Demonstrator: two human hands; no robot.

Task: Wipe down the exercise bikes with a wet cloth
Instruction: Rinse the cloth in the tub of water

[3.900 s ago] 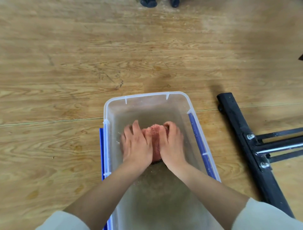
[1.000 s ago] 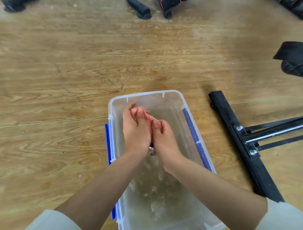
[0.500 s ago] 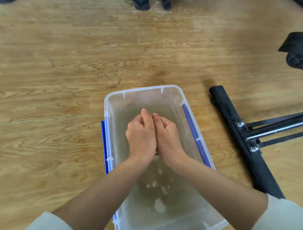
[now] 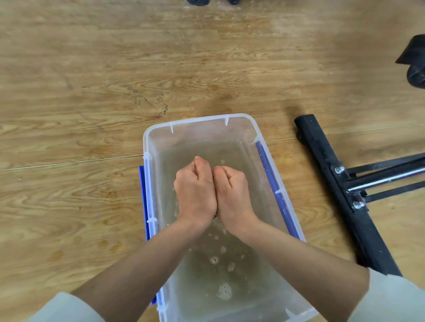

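Observation:
My left hand [image 4: 195, 190] and my right hand [image 4: 232, 193] are clenched into fists and pressed side by side over a clear plastic tub [image 4: 200, 119] of cloudy water. The pink cloth is squeezed inside the two fists and is almost fully hidden. Bubbles float on the water below my wrists. The black base bar of an exercise bike [image 4: 322, 161] lies on the floor just right of the tub, with bolted rails running off to the right.
The tub has blue clip handles [image 4: 266, 161] on its long sides and sits on a wooden floor. Another black piece of equipment [image 4: 414, 62] shows at the right edge, and dark feet [image 4: 197, 1] at the top edge.
The cloth, which showed pink between my fingers a second ago, is now balled up inside my closed fists. My hands have dropped lower over the water.

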